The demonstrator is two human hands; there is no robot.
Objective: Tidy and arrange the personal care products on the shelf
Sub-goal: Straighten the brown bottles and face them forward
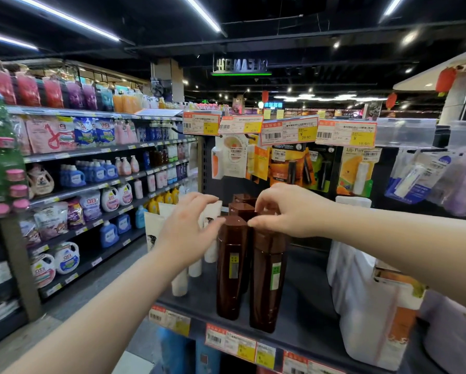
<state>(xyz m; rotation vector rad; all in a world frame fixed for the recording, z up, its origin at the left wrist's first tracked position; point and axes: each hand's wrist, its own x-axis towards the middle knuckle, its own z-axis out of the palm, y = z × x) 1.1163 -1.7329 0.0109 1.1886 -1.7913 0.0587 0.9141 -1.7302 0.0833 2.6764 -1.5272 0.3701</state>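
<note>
Several tall brown bottles stand in two rows on the dark shelf [307, 300]. The front left brown bottle [231, 268] and the front right brown bottle [268, 282] stand side by side. My left hand [184, 233] is open beside the left bottle, its fingertips at the bottle's shoulder. My right hand [283, 211] grips the cap of the front right bottle from above, fingers curled over it. White tubes [180, 282] stand left of the bottles, partly hidden by my left hand.
White packs [361, 279] fill the shelf's right side. Hanging lip-care cards [357, 171] and price tags [288, 130] sit above the shelf. An aisle of detergent shelves [91, 184] runs along the left. Price labels [229, 341] line the shelf's front edge.
</note>
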